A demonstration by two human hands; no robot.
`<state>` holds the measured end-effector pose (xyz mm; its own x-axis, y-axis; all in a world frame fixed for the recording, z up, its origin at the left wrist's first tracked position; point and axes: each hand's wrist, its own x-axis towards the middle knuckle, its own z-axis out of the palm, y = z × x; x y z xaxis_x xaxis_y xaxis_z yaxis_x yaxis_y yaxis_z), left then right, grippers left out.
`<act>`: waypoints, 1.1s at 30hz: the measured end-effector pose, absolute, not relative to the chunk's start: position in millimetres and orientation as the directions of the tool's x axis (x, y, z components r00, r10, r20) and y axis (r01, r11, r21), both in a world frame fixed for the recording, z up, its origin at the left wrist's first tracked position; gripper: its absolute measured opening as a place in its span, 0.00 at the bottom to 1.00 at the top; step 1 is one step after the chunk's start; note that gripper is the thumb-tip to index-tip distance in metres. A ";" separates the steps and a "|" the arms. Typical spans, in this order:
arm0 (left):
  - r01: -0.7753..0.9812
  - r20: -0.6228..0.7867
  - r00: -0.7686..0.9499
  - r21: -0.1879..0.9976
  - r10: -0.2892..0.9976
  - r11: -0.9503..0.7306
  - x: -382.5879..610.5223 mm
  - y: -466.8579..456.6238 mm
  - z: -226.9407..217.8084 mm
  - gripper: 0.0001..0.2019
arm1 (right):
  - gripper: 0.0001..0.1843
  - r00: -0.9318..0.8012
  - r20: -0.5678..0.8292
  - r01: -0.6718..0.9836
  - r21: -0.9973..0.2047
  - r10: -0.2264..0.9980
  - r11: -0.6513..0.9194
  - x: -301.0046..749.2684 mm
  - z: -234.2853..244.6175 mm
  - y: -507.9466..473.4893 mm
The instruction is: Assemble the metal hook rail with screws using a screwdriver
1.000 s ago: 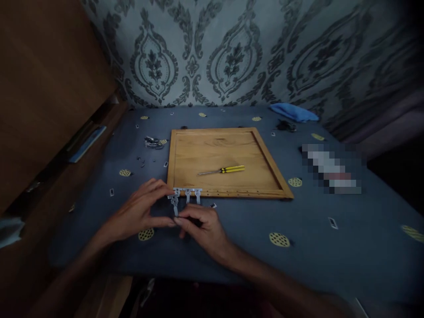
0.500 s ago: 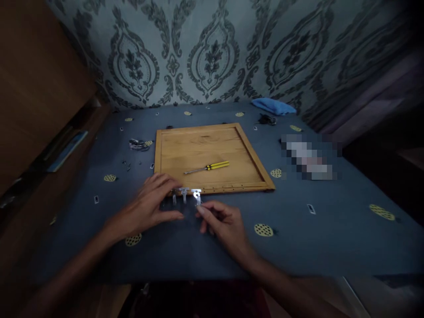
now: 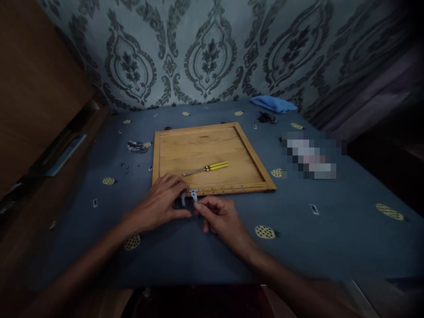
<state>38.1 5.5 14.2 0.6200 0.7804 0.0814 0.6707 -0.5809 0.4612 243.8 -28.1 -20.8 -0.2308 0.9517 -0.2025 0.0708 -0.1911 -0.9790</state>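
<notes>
Grey damask wall (image 3: 212, 66) across the back of this dim room, brown cabinet (image 3: 43, 57) looming left, and below, the dark blue pineapple-printed cloth (image 3: 298, 238)! On it lies the framed wooden panel (image 3: 198, 148); left hand (image 3: 165, 201) arched at its near left corner, thumb well clear of the fingers; right hand (image 3: 220, 214) pinched small; yellow-black screwdriver (image 3: 217, 166) on the panel; and between right thumb and forefinger, at the panel's near edge, a metal hinge (image 3: 194, 194)
</notes>
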 end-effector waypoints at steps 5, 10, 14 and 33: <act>0.684 0.053 0.616 0.459 0.786 -0.567 41.8 5.7 12.3 0.21 | 0.19 -0.260 -0.211 0.075 -0.977 0.942 -0.198 243.9 -24.1 -23.5; 0.697 0.024 0.605 0.468 0.796 -0.544 43.5 6.9 12.6 0.20 | 0.18 -0.284 -0.212 0.087 -0.977 0.935 -0.194 244.8 -23.5 -20.2; 0.704 0.033 0.597 0.457 0.801 -0.543 44.4 6.7 11.5 0.19 | 0.18 -0.305 -0.216 0.104 -0.976 0.928 -0.193 245.8 -22.3 -19.4; 0.731 0.155 0.551 0.385 0.820 -0.564 54.8 3.4 6.2 0.14 | 0.12 -0.302 0.308 0.438 -0.796 0.902 0.418 266.2 -26.0 -26.5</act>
